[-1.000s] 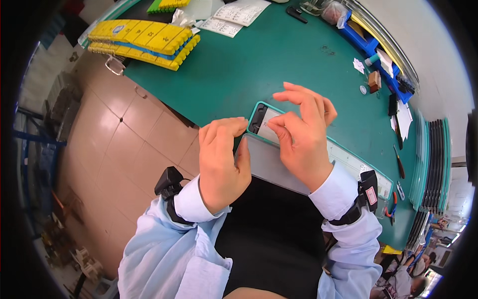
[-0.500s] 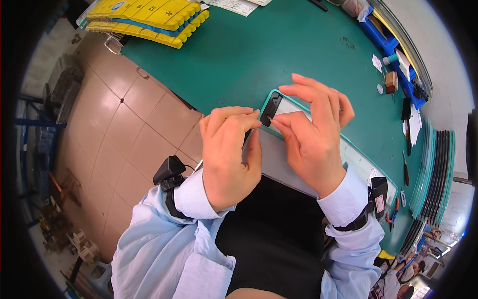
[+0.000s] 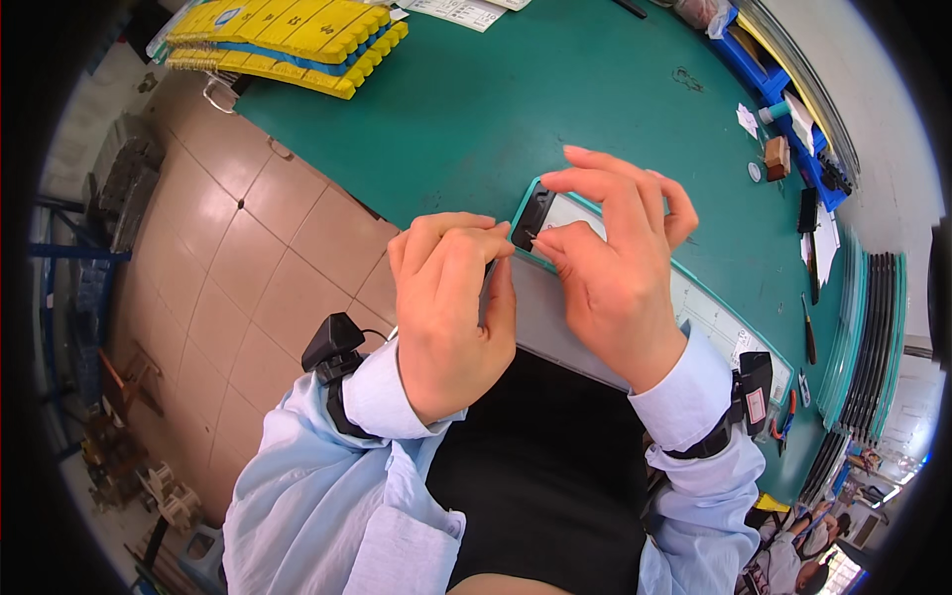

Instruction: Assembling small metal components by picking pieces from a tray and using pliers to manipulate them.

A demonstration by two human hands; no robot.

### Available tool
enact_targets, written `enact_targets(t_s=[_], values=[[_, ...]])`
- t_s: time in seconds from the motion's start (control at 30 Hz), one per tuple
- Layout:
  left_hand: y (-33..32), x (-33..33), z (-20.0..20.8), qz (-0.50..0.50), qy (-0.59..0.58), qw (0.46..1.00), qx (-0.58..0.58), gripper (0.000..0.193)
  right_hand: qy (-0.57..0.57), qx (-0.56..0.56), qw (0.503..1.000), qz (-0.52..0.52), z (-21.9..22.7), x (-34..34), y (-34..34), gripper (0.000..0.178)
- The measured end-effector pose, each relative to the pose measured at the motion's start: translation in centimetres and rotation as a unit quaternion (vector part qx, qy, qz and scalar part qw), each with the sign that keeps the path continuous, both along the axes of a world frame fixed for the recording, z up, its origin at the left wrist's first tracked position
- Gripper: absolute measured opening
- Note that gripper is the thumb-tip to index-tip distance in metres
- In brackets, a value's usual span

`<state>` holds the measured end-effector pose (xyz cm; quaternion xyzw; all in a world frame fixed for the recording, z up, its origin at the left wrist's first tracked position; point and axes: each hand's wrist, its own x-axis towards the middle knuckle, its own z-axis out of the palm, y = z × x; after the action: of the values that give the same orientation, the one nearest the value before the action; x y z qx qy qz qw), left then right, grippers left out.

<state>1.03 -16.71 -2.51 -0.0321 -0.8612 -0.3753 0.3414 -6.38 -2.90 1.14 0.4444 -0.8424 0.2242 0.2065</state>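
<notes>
A long flat panel [image 3: 694, 297] with a teal edge, a white face and a black end section lies slantwise along the table's near edge. My left hand [image 3: 451, 307] is closed at its left end, fingertips against the teal corner, with something dark partly hidden between thumb and fingers. Over the black end section [image 3: 534, 216], my right hand [image 3: 620, 268] pinches thumb and index finger together. A tiny thin glint shows at that pinch, too small to name. The other right fingers are raised and curved. Below the panel is a flat grey surface [image 3: 555, 322], partly covered by my hands.
The green table [image 3: 446, 129] carries stacked yellow notched strips [image 3: 288, 45] at far left. Blue bins [image 3: 759, 74], a brown block [image 3: 776, 157], a screwdriver [image 3: 809, 332] and pliers [image 3: 786, 416] lie along the right. Several teal-edged panels [image 3: 868, 347] stand at far right. Tiled floor [image 3: 238, 268] is left.
Both hands and the panel's end appear shifted slightly left in view, as does much of the background. The right hand's pinch stays over the black section.
</notes>
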Motion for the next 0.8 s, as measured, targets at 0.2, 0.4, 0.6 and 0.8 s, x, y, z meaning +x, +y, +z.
enact_targets(t_s=[0.2, 0.4, 0.6, 0.8], values=[[-0.2, 0.1, 0.2, -0.008, -0.006, 1.000, -0.019, 0.034, 0.010, 0.022, 1.000, -0.015, 0.1, 0.4, 0.0, 0.012], [-0.2, -0.3, 1.7, -0.015, -0.060, 0.983, -0.172, 0.041, -0.022, -0.069, 0.997, -0.003, -0.9, -0.1, 0.2, 0.004], [-0.3, -1.0, 2.2, 0.006, -0.068, 0.962, -0.265, 0.038, 0.055, -0.058, 0.983, -0.164, 3.8, 1.9, 4.2, 0.010], [-4.7, -3.1, 2.3, 0.033, -0.062, 0.944, -0.322, 0.040, 0.002, 0.001, 0.961, -0.278, 7.7, 0.3, 20.7, 0.007]])
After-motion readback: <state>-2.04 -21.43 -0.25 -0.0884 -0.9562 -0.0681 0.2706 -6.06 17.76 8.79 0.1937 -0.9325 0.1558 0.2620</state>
